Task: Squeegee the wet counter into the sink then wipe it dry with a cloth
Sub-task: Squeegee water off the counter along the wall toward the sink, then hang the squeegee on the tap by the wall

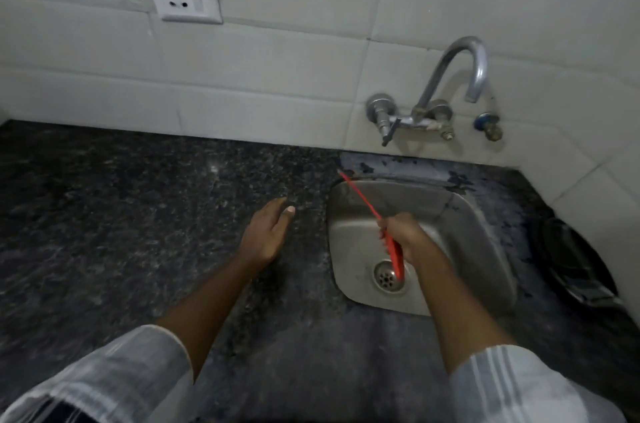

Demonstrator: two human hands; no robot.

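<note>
Two hands are being shown at a dark counter (138, 215): a red squeegee (377, 218) is being gripped over the sink (485, 232) by the right hand (401, 232), while the left hand (266, 232) is being held open above the counter, fingers loosely spread

Speckled dark stone table (138, 215) gleams faintly; the sink (478, 232) shows brushed, dull steel; the tap (450, 73) is shiny metal; wall tiles (277, 76) look glossy, smooth.
</note>
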